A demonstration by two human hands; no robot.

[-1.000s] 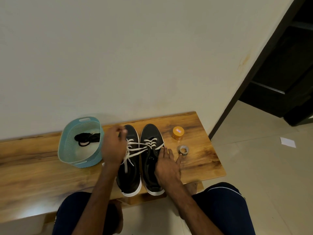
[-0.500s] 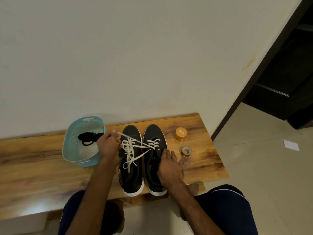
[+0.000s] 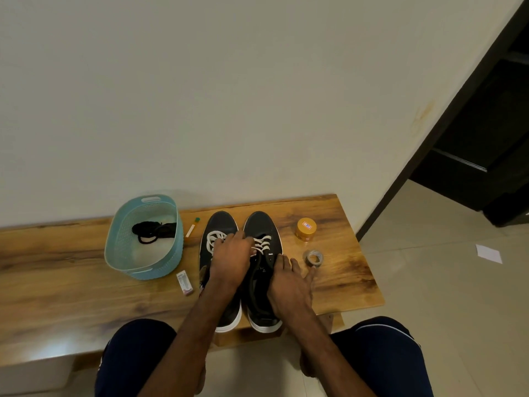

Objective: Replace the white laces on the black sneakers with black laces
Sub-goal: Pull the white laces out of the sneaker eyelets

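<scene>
Two black sneakers stand side by side on the wooden bench [image 3: 71, 282], toes to the wall. Loose white lace [image 3: 213, 239] lies bunched on the left sneaker [image 3: 221, 222]. The right sneaker [image 3: 260, 222] still carries white lace [image 3: 264, 243] across its upper eyelets. My left hand [image 3: 232, 253] reaches over the left sneaker, its fingertips pinching that lace on the right sneaker. My right hand [image 3: 286, 282] lies flat on the right sneaker's side, with the thumb spread toward the bench. The black laces [image 3: 153, 230] sit coiled in a light-blue basket [image 3: 148, 272] on the left.
An orange-lidded jar [image 3: 305, 229] and a grey tape roll [image 3: 313, 257] sit right of the sneakers. A thin stick [image 3: 191, 229] and a small packet [image 3: 184, 282] lie between basket and shoes. The wall rises behind the bench, a dark doorway is at right, and paper [image 3: 489, 253] lies on the floor.
My left hand drew white lace out to the left, dropped it on the left sneaker, and came back to the right sneaker's lacing. My right hand stayed on the right sneaker.
</scene>
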